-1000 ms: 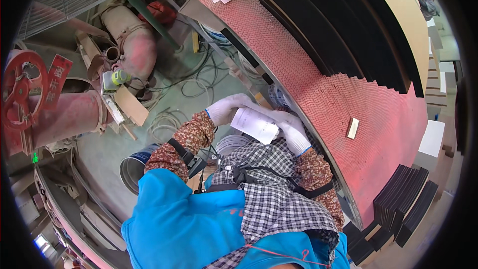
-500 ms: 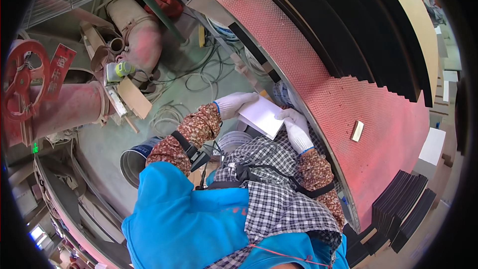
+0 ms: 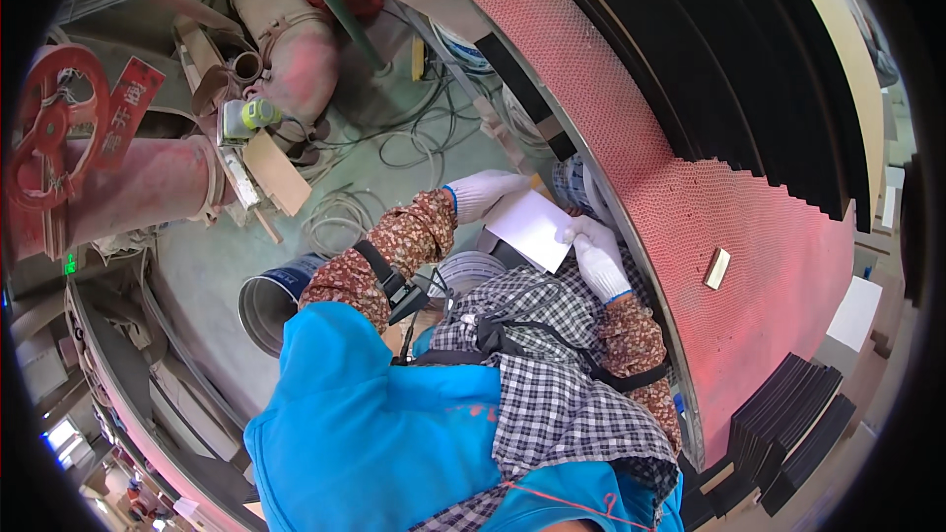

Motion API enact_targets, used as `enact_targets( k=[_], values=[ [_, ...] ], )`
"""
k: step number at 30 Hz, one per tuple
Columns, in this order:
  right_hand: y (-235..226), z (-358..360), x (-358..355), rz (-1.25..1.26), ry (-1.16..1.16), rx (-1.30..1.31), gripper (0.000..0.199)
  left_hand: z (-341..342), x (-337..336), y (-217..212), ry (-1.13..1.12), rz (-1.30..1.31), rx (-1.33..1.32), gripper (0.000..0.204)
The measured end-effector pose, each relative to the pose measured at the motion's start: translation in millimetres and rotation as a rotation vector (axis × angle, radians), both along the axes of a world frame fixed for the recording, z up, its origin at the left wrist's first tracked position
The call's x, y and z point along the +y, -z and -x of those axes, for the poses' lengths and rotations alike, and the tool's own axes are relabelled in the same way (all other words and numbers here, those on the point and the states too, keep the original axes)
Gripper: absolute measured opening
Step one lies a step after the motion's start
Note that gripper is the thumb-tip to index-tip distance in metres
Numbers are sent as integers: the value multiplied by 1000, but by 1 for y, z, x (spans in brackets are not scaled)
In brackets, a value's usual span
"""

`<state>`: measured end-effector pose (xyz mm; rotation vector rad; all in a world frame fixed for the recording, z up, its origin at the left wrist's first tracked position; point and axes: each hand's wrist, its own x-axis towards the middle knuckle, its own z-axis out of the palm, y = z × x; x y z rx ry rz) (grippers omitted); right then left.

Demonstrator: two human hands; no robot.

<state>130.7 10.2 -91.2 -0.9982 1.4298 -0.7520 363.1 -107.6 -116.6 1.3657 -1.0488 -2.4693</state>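
Note:
A white sheet (image 3: 530,229), paper or thin card, is held over my lap between both gloved hands. My left hand (image 3: 487,195), in a white knit glove, grips its upper left edge, with the fingers partly hidden behind the sheet. At the right corner my right hand (image 3: 597,254), gloved the same way, pinches the sheet between thumb and fingers. Just below the sheet lies the checked apron (image 3: 532,310) across my lap. On the red mesh-patterned table (image 3: 680,202) to the right rests a small pale block (image 3: 717,268), apart from my hands.
Large black panels (image 3: 729,59) are stacked on the table's far part; dark strips (image 3: 783,419) stand stacked at lower right. At left are a blue bucket (image 3: 281,300), coiled hoses (image 3: 340,222), a red handwheel (image 3: 57,128) and a dusty pipe (image 3: 148,192). The table's metal edge runs beside my right arm.
The sheet now looks like a single face; a second layer's edge showed under it before. My right hand has turned slightly at the corner. The whole view has shifted a little.

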Motion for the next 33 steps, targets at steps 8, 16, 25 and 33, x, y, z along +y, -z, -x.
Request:
enact_targets(
  k=[8, 16, 25, 33],
  values=[
    [4, -1, 4, 104, -121, 167, 18, 0, 2, 13, 113, 311, -79, 44],
    [-10, -10, 4, 92, -195, 153, 22, 1, -4, 5, 184, 439, -95, 47],
    [-29, -15, 3, -62, -223, 186, 29, -3, -6, 11, 182, 332, 61, 48],
    [-30, -17, 4, 1, -328, 267, 26, 2, -9, 13, 214, 412, -19, 41]
  ],
)
